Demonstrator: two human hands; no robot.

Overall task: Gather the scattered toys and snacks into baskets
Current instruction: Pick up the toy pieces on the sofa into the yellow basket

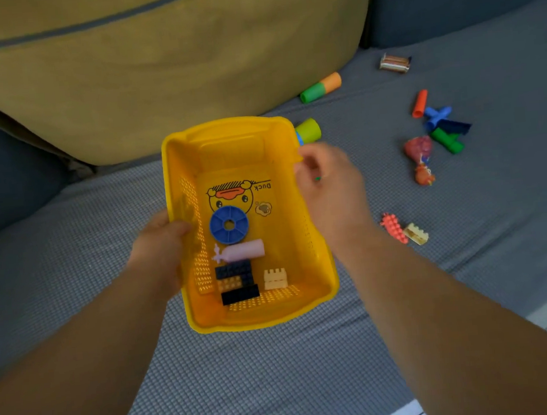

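A yellow basket (pixel 233 138) with a duck print is held above the grey sofa seat. My left hand (pixel 162 240) grips its left wall. My right hand (pixel 326 183) is blurred at the right rim with its fingers curled; a small green speck shows under them, and what it holds is unclear. Inside lie a blue wheel (pixel 229 224), a pink bottle toy (pixel 243 251), dark blue bricks (pixel 237 283) and a cream brick (pixel 275 278). A green-and-blue tube (pixel 308 130) lies just behind the far right corner.
Scattered on the seat to the right: a green-orange tube (pixel 321 87), a wrapped snack (pixel 395 62), an orange tube (pixel 419 103), blue and green pieces (pixel 442 128), a red bagged snack (pixel 421 159), a spiky red toy (pixel 394 228), a cream brick (pixel 416 234). A mustard cushion (pixel 153 59) stands behind.
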